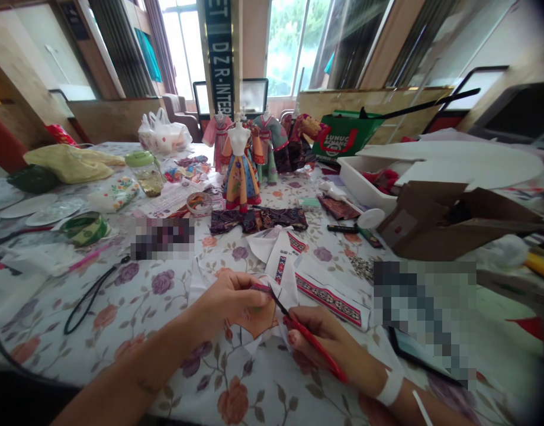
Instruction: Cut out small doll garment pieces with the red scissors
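My left hand (229, 305) pinches a small tan cut piece of cloth (259, 318) backed by white fabric. My right hand (325, 340) is shut on slim red-handled scissors (314, 343), whose dark blades reach the edge of that piece. Just beyond my hands lie white cloth pieces (283, 254) and a strip with a red woven band (329, 300). The floral tablecloth (165, 361) lies under both hands. A white bandage circles my right wrist.
Miniature costumes on dress forms (240, 168) stand at the back, with a dark patterned small garment (258, 220) before them. A white tray (364, 183) and cardboard box (453, 222) are right; a phone (414, 349) lies near my right hand. Ribbon (84, 229) and a black cord (89, 302) are left.
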A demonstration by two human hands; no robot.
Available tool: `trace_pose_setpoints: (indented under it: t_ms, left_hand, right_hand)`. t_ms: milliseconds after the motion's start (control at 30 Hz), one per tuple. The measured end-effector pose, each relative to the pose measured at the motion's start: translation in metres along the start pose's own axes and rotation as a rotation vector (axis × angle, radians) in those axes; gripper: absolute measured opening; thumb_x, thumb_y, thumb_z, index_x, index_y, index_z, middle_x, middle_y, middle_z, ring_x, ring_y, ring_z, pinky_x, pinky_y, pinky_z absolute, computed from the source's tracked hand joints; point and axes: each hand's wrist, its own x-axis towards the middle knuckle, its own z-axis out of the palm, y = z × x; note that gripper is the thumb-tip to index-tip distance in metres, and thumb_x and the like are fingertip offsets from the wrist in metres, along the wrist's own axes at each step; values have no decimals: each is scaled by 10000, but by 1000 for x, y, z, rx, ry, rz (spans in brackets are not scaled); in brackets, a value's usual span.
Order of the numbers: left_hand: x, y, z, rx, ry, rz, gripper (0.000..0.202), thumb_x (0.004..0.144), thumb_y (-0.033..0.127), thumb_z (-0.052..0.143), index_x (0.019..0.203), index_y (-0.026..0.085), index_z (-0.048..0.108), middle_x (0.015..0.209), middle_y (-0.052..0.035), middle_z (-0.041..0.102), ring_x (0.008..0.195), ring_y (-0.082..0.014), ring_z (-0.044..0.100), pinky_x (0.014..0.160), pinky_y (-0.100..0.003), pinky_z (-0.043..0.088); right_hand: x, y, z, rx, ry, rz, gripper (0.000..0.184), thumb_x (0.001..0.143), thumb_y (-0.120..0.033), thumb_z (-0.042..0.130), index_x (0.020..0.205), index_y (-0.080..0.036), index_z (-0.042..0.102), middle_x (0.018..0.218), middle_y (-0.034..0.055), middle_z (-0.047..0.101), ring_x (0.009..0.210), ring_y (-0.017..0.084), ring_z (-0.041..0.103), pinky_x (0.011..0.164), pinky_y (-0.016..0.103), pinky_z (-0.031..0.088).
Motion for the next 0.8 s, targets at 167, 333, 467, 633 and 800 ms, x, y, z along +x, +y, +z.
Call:
trace_pose_setpoints:
  t_ms: [167, 333, 467, 633, 800]
  left_hand:
    - [0, 1, 0, -11, -9, -13, 146, 667, 233, 729, 708, 112, 659, 642, -63, 667, 593, -165, 619, 522, -228, 410]
    - [0, 2, 1, -43, -7, -7, 154, 650, 236, 751, 699, 119, 665, 617, -35, 651, 565, -138, 607, 510, -206, 410]
    - [0, 3, 2, -32, 51, 12, 174, 643, 253, 768, 705, 119, 677, 591, -12, 633, 510, -93, 560, 485, -182, 388]
    - [0, 4, 1, -17, 52, 24, 150, 663, 239, 756, 723, 122, 683, 608, -15, 644, 525, -90, 563, 490, -175, 382]
    - [1, 2, 1, -85, 22, 11, 133, 670, 219, 753, 736, 128, 682, 645, -29, 668, 572, -114, 608, 527, -191, 423]
  right_hand:
    - [0, 0, 0, 7, 15, 3, 488, 715, -611, 643, 604, -168, 471, 467, -47, 461, 406, 72, 405, 410, 189, 307]
    - [1, -1, 1, 50, 15, 12, 481, 706, -591, 664, 590, -173, 456, 460, -54, 451, 400, 70, 404, 404, 187, 308]
    - [1, 0, 1, 73, 15, 20, 481, 703, -590, 670, 596, -174, 452, 459, -59, 441, 400, 70, 401, 404, 187, 308]
    - [1, 0, 0, 57, 15, 18, 484, 702, -592, 673, 598, -171, 459, 459, -52, 449, 409, 75, 407, 405, 190, 301]
    - [1, -2, 0, 65, 10, 13, 507, 682, -619, 675, 590, -172, 452, 453, -53, 452, 398, 71, 408, 398, 186, 297]
